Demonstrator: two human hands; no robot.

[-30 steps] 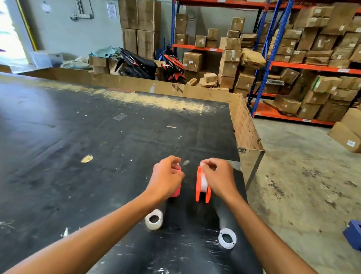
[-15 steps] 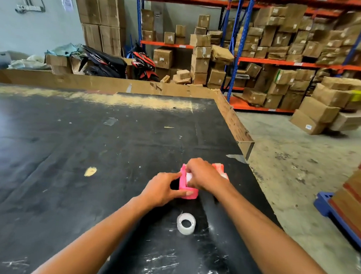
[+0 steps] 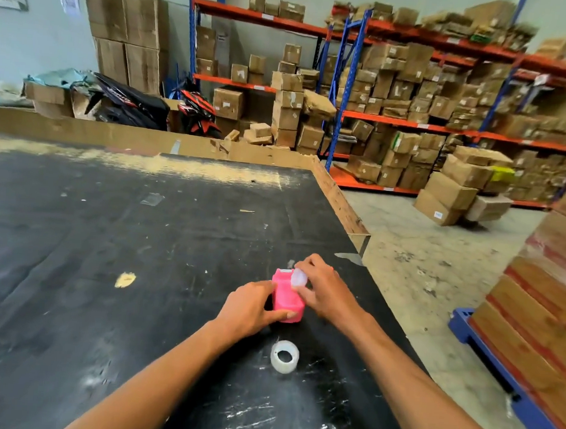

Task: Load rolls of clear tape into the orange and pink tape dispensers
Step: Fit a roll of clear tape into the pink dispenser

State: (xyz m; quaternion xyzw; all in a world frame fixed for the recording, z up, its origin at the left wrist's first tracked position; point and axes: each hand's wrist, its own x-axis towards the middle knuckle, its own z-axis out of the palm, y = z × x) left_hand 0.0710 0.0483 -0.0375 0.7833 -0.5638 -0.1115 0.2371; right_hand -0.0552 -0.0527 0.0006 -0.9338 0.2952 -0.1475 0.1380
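Observation:
A pink tape dispenser [image 3: 286,298] stands on the black table [image 3: 139,237] near its right edge. My left hand [image 3: 251,307] grips the dispenser's left side and near end. My right hand [image 3: 325,291] pinches a small clear tape roll [image 3: 299,278] at the dispenser's upper right side. Another clear tape roll [image 3: 284,356] lies flat on the table just in front of the dispenser, between my forearms. The orange dispenser is not visible; my right hand may hide it.
The table's right edge [image 3: 348,215] with a cardboard rim runs close to my right hand. Beyond it are a concrete floor, a blue pallet [image 3: 498,373] with stacked boxes at right, and shelving full of cartons [image 3: 399,105] behind.
My hands moved from holding one dispenser each to both working on the pink one. The right hand now holds a clear roll at it. The camera view swung right.

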